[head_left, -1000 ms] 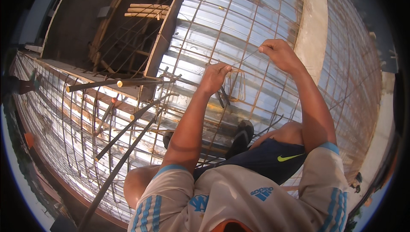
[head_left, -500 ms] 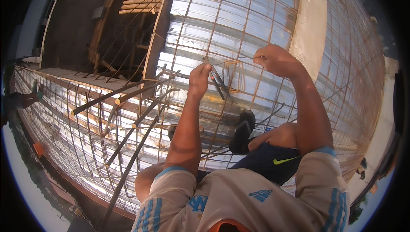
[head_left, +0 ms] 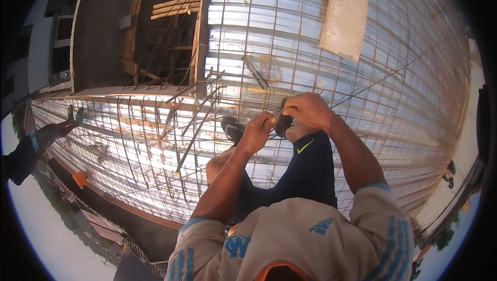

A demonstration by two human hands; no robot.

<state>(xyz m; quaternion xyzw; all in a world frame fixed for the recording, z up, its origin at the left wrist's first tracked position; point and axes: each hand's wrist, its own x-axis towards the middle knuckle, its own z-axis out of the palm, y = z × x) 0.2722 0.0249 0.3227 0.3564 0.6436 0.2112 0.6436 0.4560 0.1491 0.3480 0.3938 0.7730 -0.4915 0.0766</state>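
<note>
Close together in front of my knees, both hands are closed in a pinch. My left hand [head_left: 260, 130] has thumb and fingertips pressed together. My right hand [head_left: 309, 111] is curled just beyond it, above my black shoe [head_left: 284, 124]. A thin tie wire stretched between them a moment ago; it is now too fine to make out clearly. Beyond the hands, pincers [head_left: 255, 73] with dark handles lie on the rusty rebar mesh [head_left: 296, 32]. Beside them is a bent, rust-coloured wire frame [head_left: 269, 69].
Corrugated metal decking [head_left: 233, 27] lies under the mesh. A pale board [head_left: 346, 17] rests at the far right. Bars [head_left: 194, 138] jut up at left, near a dark opening [head_left: 101, 32] with bamboo poles [head_left: 176, 6]. Another person's legs [head_left: 58, 130] are at far left.
Both hands have come back towards my body and closer to each other. The pincers, previously beside my left hand, now lie beyond both hands. My view has shifted.
</note>
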